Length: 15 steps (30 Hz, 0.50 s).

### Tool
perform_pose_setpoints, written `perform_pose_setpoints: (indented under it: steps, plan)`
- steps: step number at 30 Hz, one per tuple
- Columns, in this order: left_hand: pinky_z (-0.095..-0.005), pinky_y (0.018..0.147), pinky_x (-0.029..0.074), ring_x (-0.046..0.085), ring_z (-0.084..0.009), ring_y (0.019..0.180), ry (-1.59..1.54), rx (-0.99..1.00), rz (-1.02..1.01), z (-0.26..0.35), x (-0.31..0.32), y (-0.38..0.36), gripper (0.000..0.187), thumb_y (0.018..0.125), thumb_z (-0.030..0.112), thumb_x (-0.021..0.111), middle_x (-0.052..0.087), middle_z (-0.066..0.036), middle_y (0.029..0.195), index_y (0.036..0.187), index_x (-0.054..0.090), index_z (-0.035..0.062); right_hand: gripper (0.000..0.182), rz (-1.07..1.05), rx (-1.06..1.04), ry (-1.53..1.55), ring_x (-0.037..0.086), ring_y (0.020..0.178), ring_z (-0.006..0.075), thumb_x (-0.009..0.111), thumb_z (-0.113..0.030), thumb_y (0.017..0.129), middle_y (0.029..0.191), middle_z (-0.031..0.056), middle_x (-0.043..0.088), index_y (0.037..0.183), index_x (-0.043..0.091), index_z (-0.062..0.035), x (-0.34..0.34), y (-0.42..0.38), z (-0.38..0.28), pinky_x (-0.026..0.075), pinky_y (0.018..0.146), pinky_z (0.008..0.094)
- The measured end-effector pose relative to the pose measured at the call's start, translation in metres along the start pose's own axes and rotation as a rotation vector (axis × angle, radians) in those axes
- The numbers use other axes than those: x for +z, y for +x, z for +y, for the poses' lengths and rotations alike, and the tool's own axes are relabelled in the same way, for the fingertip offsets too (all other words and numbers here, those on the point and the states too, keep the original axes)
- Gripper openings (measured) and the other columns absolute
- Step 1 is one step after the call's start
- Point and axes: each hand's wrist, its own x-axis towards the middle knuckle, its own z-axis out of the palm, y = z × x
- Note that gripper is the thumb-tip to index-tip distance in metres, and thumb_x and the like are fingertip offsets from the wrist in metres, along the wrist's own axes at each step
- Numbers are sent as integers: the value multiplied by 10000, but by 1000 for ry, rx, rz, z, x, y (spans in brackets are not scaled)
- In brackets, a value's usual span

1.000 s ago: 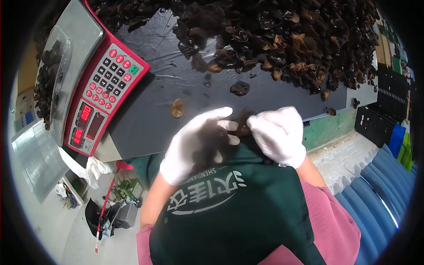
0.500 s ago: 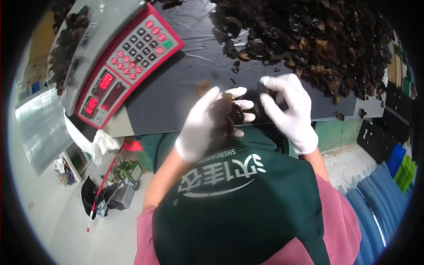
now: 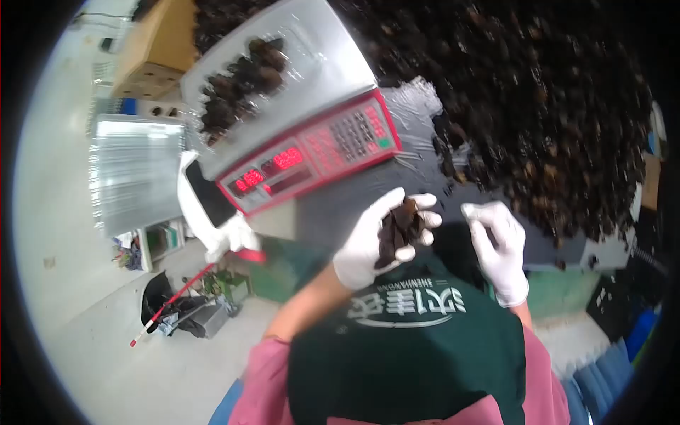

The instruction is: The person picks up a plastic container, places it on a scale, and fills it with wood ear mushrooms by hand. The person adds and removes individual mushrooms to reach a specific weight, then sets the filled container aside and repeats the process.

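Note:
My left hand [image 3: 368,241], in a white glove, is cupped palm up with its fingers curled round several dark brown pieces of wood ear mushroom [image 3: 401,228]. It is in front of the table edge, below the scale. To its right, my right hand [image 3: 499,244], also gloved in white, is raised with bent fingers. Its thumb and forefinger look slightly apart, with nothing visible between them. A red and silver digital scale [image 3: 308,152] stands on the table, its red digits blurred. On its metal pan lies a clear plastic tray or wrap with wood ear mushrooms [image 3: 244,85].
A large heap of dark wood ear mushrooms [image 3: 524,106] covers the back and right of the dark tabletop [image 3: 326,212]. Stacked clear plastic trays [image 3: 138,173] stand left of the scale, beside a cardboard box [image 3: 152,57]. A dustpan [image 3: 202,315] is on the floor.
My view has swung left and up, so the scale's pan and its mushrooms now show. My left hand has closed more round the mushroom pieces. My right hand stays raised beside it.

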Motion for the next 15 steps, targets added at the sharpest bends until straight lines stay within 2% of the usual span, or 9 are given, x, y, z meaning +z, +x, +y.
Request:
perform_pose_setpoints:
  steps: [1, 4, 5, 6, 7, 9, 11, 13, 15]
  plan:
    - [-278, 528, 469, 685, -248, 861, -79, -10, -15, 16, 17, -11, 515, 1078, 474, 455, 733, -165, 1124, 1319, 638, 56, 232, -20, 46, 12, 649, 744, 247, 694, 79, 839, 879, 102, 698, 1040, 723, -33, 1, 0, -2, 513, 693, 349]
    - [-221, 425, 409, 716, -210, 775, 302, 515, 100, 80, 72, -47, 520, 1078, 441, 458, 729, -190, 1049, 1264, 632, -12, 226, -42, 25, 32, 645, 734, 243, 700, 78, 827, 873, 89, 700, 1023, 721, -32, 6, 12, -5, 508, 693, 349]
    - [-224, 432, 413, 696, -190, 789, 330, 635, 90, 103, 82, -56, 503, 1079, 482, 461, 720, -124, 1033, 1247, 643, 45, 223, -44, 13, 32, 645, 735, 245, 701, 77, 826, 870, 86, 698, 1019, 721, -32, 7, 15, -5, 508, 694, 351]
    - [-212, 440, 424, 697, -181, 770, 432, 814, 108, 125, 95, -65, 509, 1080, 482, 464, 725, -116, 1007, 1225, 658, 35, 220, -45, 5, 32, 645, 735, 246, 702, 76, 825, 866, 84, 697, 1015, 721, -32, 7, 17, -5, 509, 695, 354]
    - [-206, 457, 445, 698, -163, 739, 548, 1003, 246, 140, 112, -71, 468, 1078, 440, 506, 731, -104, 969, 1232, 660, 26, 216, -39, -7, 19, 645, 737, 249, 702, 76, 824, 866, 83, 697, 1011, 720, -32, 7, 19, -4, 509, 696, 354]
    - [-205, 477, 471, 694, -145, 700, 837, 1310, 280, 182, 113, -69, 346, 1055, 314, 607, 730, -95, 936, 1232, 668, 22, 209, -22, -23, -10, 644, 740, 255, 704, 75, 822, 866, 81, 695, 1001, 720, -33, 6, 19, -1, 509, 698, 355]
    - [-203, 615, 512, 700, -95, 853, 1179, 1457, 613, 204, 115, -54, 307, 1011, 286, 698, 760, -72, 1045, 1185, 729, 35, 206, -16, -8, -31, 639, 741, 263, 707, 71, 822, 863, 82, 688, 996, 718, -39, 6, 17, 0, 507, 702, 360]
    - [-326, 744, 559, 701, -165, 904, 1829, 1708, 672, 220, 102, -33, 262, 978, 226, 718, 743, -55, 1071, 1194, 724, 79, 209, -18, 6, -61, 637, 740, 261, 713, 67, 820, 862, 77, 686, 997, 716, -44, 4, 11, 2, 504, 703, 362]
    - [-400, 877, 541, 683, -257, 1012, 2484, 1525, 944, 232, 87, -16, 291, 960, 273, 694, 709, -63, 1138, 1196, 692, 103, 225, -10, -12, -115, 630, 729, 244, 726, 59, 813, 853, 55, 681, 999, 725, -67, 4, 5, 8, 493, 690, 357]
